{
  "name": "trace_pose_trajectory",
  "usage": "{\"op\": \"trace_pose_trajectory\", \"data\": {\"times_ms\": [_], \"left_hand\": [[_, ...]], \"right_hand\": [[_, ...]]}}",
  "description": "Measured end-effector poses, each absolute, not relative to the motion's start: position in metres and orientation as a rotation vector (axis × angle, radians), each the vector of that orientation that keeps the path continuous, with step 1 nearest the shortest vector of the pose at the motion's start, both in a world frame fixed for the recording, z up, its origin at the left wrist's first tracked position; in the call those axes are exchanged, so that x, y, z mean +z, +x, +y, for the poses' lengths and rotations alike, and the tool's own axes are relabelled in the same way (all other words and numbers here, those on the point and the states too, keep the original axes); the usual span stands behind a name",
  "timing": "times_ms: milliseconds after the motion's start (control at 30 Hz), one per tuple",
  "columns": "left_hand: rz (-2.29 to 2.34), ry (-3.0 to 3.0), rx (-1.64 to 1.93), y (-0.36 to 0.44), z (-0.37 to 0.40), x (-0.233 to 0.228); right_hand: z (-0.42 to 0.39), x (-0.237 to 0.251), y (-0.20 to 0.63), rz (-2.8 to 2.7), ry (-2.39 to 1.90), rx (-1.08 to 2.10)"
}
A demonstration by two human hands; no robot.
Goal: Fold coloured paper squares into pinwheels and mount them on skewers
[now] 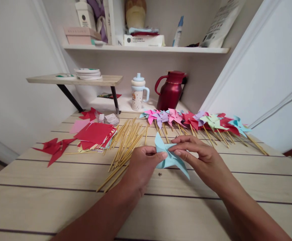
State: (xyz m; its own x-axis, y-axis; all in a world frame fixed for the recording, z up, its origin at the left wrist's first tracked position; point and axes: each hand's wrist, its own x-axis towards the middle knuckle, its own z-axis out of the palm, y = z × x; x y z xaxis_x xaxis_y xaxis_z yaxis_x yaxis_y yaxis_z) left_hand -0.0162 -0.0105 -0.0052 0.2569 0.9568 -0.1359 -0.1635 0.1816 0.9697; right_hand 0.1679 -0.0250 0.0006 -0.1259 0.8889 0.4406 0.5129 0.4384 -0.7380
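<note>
A light blue folded paper pinwheel [169, 157] is held just above the wooden table [60, 194]. My left hand [142, 165] pinches it from the left with thumb and fingers. From the right, my right hand [201, 155] presses its fingertips on the pinwheel's centre. A loose pile of thin wooden sticks [125, 142] lies just left of my left hand. Behind my hands lies a row of several finished pinwheels on sticks [193, 122], pink, red, purple, green and blue.
A stack of red and pink paper squares [94, 134] and red folded paper pieces [54, 149] lie at the left. A spotted mug with a blue lid [138, 93] and a dark red jug [171, 90] stand at the back. A small shelf stand [72, 80] holds tape rolls.
</note>
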Motion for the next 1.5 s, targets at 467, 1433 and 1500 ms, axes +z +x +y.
{"op": "trace_pose_trajectory", "data": {"times_ms": [467,1433,1500], "left_hand": [[1.118,1.02,1.092,-0.017,-0.008,-0.002],[1.131,1.493,0.984,-0.011,-0.011,-0.001],[1.107,1.416,0.971,-0.012,-0.01,-0.002]], "right_hand": [[-0.028,0.001,0.168,-1.35,-1.226,0.458],[-0.029,0.004,0.169,-1.416,-1.339,0.884],[-0.029,0.005,0.167,-1.444,-1.352,0.884]]}}
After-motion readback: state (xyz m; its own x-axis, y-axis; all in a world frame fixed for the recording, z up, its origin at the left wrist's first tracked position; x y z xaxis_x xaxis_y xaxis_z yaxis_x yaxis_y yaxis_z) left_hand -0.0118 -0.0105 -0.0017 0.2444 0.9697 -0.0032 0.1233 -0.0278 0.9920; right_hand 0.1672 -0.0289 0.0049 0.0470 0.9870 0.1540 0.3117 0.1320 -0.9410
